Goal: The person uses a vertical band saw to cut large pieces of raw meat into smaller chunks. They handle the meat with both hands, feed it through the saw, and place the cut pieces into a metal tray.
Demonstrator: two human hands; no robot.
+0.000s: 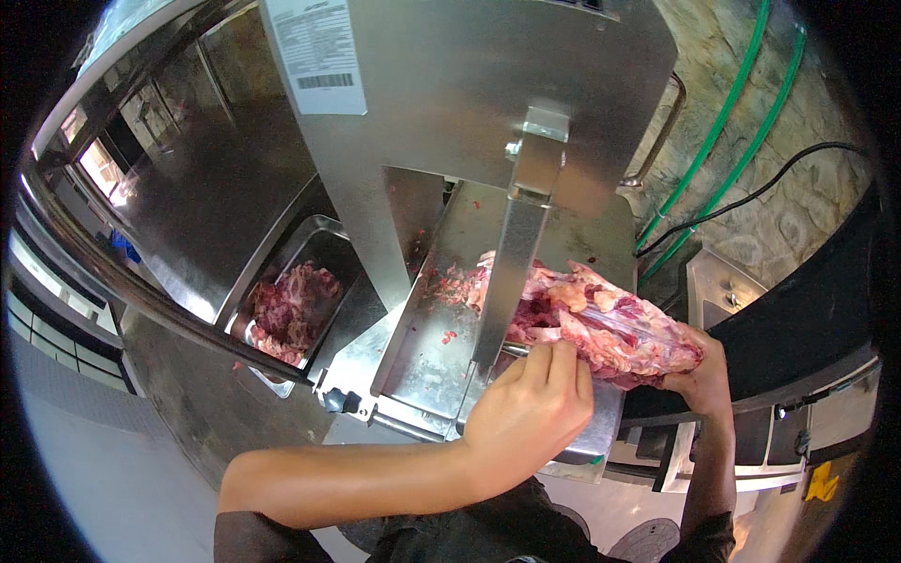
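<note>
A long piece of raw meat on the bone (601,324), red with pale fat, lies across the right part of a steel meat saw's table (432,361). My left hand (530,403) is closed at its near edge, the curled fingers pressed against the meat and the fingertips hidden. At the right end, my right hand (704,375) wraps round the meat from outside. An upright steel blade guard (511,272) stands in front of the meat's left end and hides the blade. Small red scraps (449,336) lie on the table left of the guard.
A steel tray (324,225) with cut meat pieces (291,310) stands lower left of the saw. The tall steel housing (432,84) rises behind the table. Green hoses (732,122) and a black cable (779,174) run along the stone-patterned wall. A dark curved surface (798,310) borders the right.
</note>
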